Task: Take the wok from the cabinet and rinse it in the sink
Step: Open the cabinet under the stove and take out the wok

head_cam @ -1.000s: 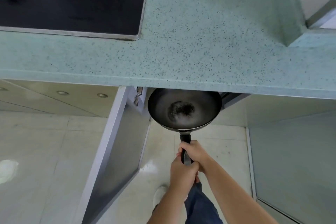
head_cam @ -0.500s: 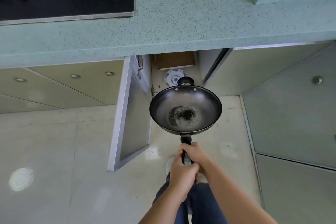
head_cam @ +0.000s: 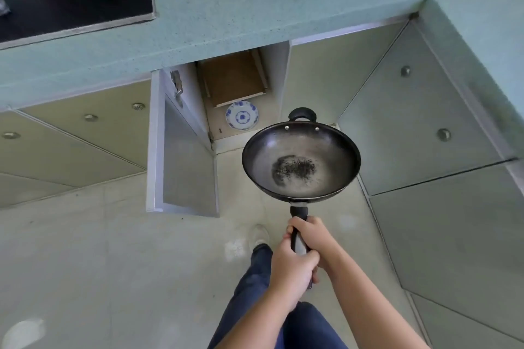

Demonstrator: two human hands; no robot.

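Tiled floor (head_cam: 85, 249) | open cabinet (head_cam: 241, 88), plate (head_cam: 242, 115) inside | wok (head_cam: 301, 161) in both hands

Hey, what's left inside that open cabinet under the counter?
Inside the open cabinet, a blue-and-white plate sits on the floor in front of a brown board or shelf. The countertop hides the upper interior.

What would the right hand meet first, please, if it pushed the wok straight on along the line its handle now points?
Probably the open cabinet: the right hand, gripping the wok handle with the left hand, points toward it. The wok's small far handle leads, near the blue-and-white plate. Depth is unclear; the wok may be higher.
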